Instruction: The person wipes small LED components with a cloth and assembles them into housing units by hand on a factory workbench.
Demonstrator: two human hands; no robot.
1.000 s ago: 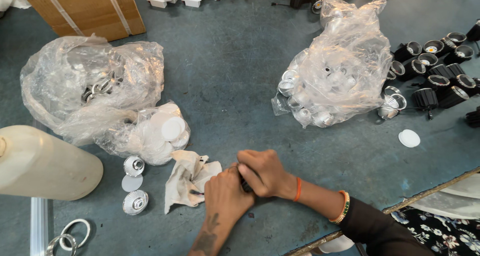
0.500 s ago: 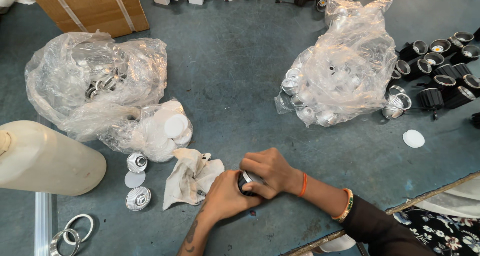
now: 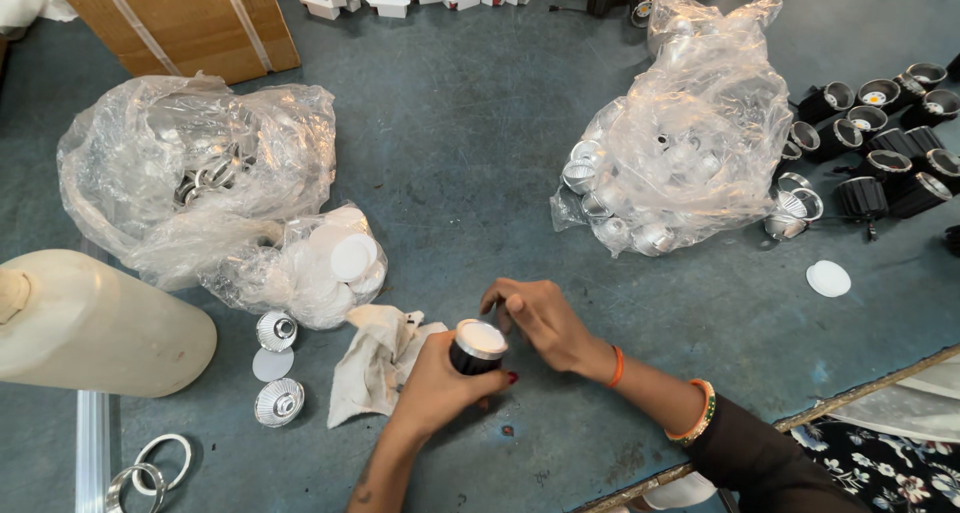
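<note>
One small black lamp housing [image 3: 476, 347] with a white disc on top is sitting in the left hand [image 3: 440, 381], whose grip is wrapping around its dark body, just above the bench [image 3: 470, 153]. Right hand [image 3: 540, 318] is hovering just beside the rim, fingers loosely curled and holding nothing. A crumpled white rag [image 3: 375, 358] is lying right next to them, with two silver reflectors [image 3: 277, 330] further left.

Open blue-grey tabletop [image 3: 470, 143] runs between crumpled clear plastic bag of metal rings [image 3: 190, 163] and clear bag of silver reflectors [image 3: 690, 143]. Near edge crowded leftward: white crumpled cloth [image 3: 375, 358], cream plastic jug [image 3: 95, 323].
</note>
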